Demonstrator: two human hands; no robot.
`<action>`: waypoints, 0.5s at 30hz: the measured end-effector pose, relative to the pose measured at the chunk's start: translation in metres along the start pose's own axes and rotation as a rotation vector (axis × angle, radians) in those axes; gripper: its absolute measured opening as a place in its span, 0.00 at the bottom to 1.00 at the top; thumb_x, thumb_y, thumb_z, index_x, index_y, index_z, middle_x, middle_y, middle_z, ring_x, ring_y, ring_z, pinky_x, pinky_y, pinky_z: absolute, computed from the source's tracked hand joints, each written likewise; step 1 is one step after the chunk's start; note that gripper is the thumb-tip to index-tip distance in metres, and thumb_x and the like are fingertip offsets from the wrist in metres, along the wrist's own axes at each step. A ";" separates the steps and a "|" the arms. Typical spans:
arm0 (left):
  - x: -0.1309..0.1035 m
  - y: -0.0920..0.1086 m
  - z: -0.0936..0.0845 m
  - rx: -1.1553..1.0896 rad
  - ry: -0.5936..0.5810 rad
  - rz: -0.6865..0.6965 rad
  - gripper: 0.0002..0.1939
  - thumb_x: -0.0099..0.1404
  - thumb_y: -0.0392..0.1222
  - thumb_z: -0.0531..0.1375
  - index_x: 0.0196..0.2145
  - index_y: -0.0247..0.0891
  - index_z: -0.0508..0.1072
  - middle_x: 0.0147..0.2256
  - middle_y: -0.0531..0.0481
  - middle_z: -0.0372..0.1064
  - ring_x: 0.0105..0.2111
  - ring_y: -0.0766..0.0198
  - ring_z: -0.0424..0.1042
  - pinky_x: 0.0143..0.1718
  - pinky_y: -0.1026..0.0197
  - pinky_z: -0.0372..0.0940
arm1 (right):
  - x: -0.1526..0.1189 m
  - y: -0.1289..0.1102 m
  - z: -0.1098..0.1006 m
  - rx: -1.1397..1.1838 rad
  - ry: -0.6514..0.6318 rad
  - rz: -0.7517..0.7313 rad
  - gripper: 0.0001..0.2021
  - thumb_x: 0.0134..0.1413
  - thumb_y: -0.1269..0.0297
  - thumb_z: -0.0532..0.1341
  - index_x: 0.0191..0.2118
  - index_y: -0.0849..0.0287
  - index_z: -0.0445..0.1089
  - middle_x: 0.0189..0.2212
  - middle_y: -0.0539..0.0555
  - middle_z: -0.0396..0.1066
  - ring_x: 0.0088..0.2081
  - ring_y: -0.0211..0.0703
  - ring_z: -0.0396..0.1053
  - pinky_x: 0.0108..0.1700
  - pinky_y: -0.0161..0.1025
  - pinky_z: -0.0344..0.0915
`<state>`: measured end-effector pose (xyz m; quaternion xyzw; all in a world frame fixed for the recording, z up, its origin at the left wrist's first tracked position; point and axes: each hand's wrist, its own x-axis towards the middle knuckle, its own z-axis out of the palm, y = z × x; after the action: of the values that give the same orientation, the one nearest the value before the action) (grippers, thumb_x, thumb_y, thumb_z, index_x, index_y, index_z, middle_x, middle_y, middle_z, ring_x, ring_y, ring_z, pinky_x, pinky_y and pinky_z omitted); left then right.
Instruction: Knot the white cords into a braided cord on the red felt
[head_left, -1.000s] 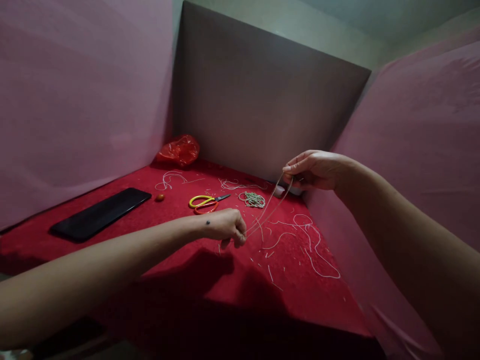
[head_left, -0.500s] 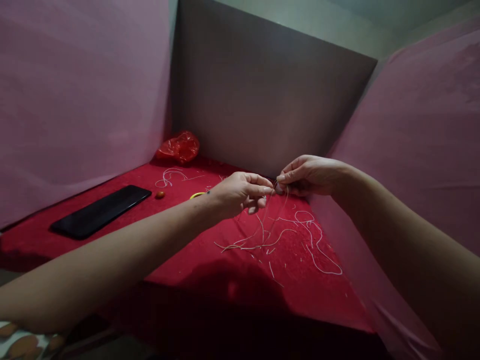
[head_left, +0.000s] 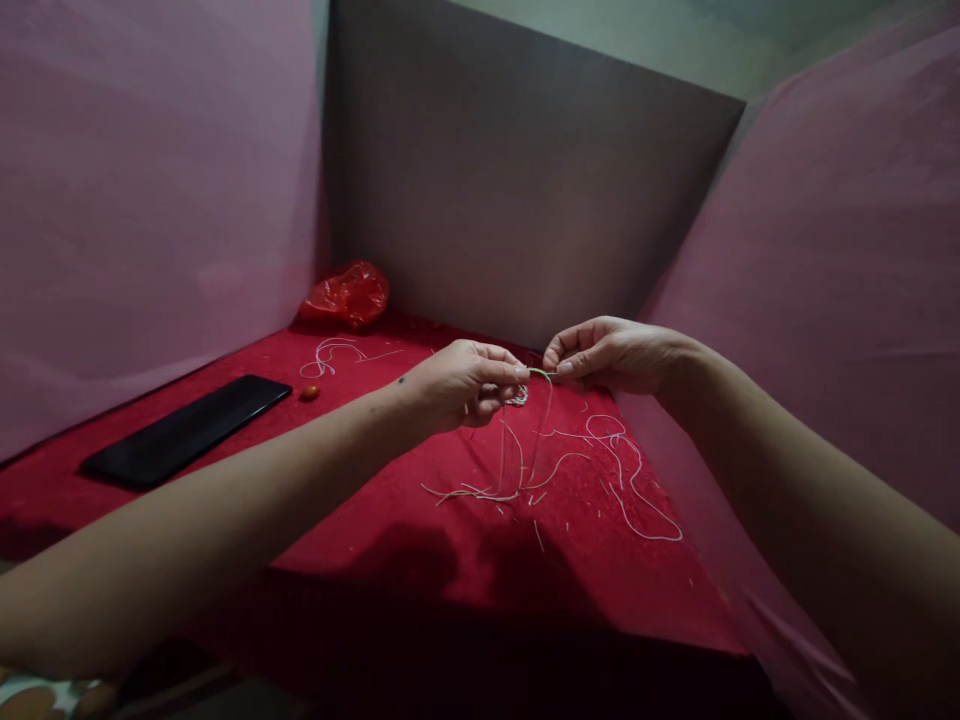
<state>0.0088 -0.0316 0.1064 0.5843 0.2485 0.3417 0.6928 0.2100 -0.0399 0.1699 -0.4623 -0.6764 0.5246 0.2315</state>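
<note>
In the middle of the view, my left hand [head_left: 480, 383] pinches a thin cord [head_left: 540, 373] between thumb and forefinger. A small knotted piece of pale cord [head_left: 517, 397] shows just under those fingers. My right hand [head_left: 600, 355] is closed too, its thumb and fingertip on the cord a short way to the right. Between the two hands the strand makes a low arch, greenish at its top. Long loose ends [head_left: 503, 450] hang from it toward the red cloth [head_left: 360, 520].
Loose white thread [head_left: 637, 495] and several short clippings lie on the cloth at right. At left are a black phone [head_left: 187, 428], a small orange-brown bead-like object [head_left: 310, 393], more thread [head_left: 326, 355] and a red plastic bag [head_left: 346, 295]. Pink sheets [head_left: 840, 300] flank the table.
My hands have drawn slightly apart, the left shifting leftward, so the cord between them shows. The knotted piece is now clearer under my left fingers. The camera view has turned slightly.
</note>
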 end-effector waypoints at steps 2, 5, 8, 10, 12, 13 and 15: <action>-0.004 0.003 -0.005 -0.012 -0.011 -0.009 0.02 0.55 0.33 0.60 0.27 0.32 0.70 0.17 0.55 0.59 0.10 0.80 0.50 0.10 0.73 0.42 | -0.005 0.000 -0.008 -0.017 0.027 -0.024 0.05 0.37 0.72 0.66 0.27 0.62 0.73 0.20 0.51 0.69 0.19 0.32 0.62 0.21 0.31 0.58; -0.007 0.006 -0.010 -0.051 -0.018 -0.011 0.01 0.55 0.33 0.59 0.27 0.32 0.70 0.17 0.55 0.59 0.10 0.80 0.51 0.10 0.73 0.42 | -0.009 -0.004 -0.023 -0.106 0.073 -0.082 0.06 0.35 0.72 0.66 0.27 0.61 0.73 0.21 0.51 0.70 0.22 0.34 0.64 0.24 0.33 0.59; -0.004 0.003 -0.010 -0.104 -0.006 -0.028 0.01 0.55 0.32 0.58 0.26 0.32 0.70 0.17 0.55 0.60 0.10 0.80 0.51 0.10 0.73 0.42 | -0.005 -0.001 -0.031 -0.255 0.194 -0.151 0.05 0.35 0.72 0.65 0.26 0.61 0.73 0.22 0.51 0.70 0.24 0.35 0.64 0.26 0.35 0.58; 0.002 -0.004 -0.009 -0.138 0.032 -0.040 0.03 0.56 0.31 0.57 0.26 0.32 0.70 0.17 0.55 0.60 0.10 0.80 0.51 0.10 0.74 0.42 | 0.002 0.008 -0.027 -0.401 0.440 -0.197 0.04 0.35 0.75 0.63 0.22 0.62 0.72 0.19 0.49 0.67 0.21 0.32 0.60 0.25 0.34 0.55; 0.008 -0.014 -0.009 -0.169 0.079 -0.045 0.03 0.56 0.31 0.56 0.26 0.32 0.70 0.17 0.54 0.61 0.10 0.80 0.51 0.10 0.74 0.43 | 0.009 0.024 -0.014 -0.533 0.786 -0.247 0.06 0.34 0.79 0.59 0.20 0.62 0.70 0.16 0.48 0.63 0.19 0.30 0.55 0.23 0.33 0.51; 0.010 -0.019 -0.010 -0.181 0.098 -0.050 0.03 0.56 0.31 0.56 0.27 0.32 0.70 0.18 0.54 0.61 0.11 0.80 0.51 0.10 0.74 0.43 | 0.011 0.033 -0.004 -0.516 0.868 -0.260 0.08 0.35 0.79 0.57 0.21 0.62 0.71 0.17 0.48 0.63 0.19 0.30 0.55 0.22 0.33 0.50; 0.014 -0.030 -0.013 -0.197 0.120 -0.068 0.03 0.56 0.32 0.57 0.27 0.32 0.70 0.19 0.54 0.62 0.11 0.80 0.52 0.11 0.74 0.44 | 0.012 0.050 0.019 -0.365 0.805 -0.226 0.09 0.38 0.76 0.55 0.25 0.62 0.72 0.18 0.48 0.64 0.19 0.30 0.55 0.22 0.33 0.50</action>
<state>0.0135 -0.0152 0.0752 0.4831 0.2742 0.3751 0.7421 0.2087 -0.0382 0.1149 -0.5859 -0.6600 0.1470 0.4466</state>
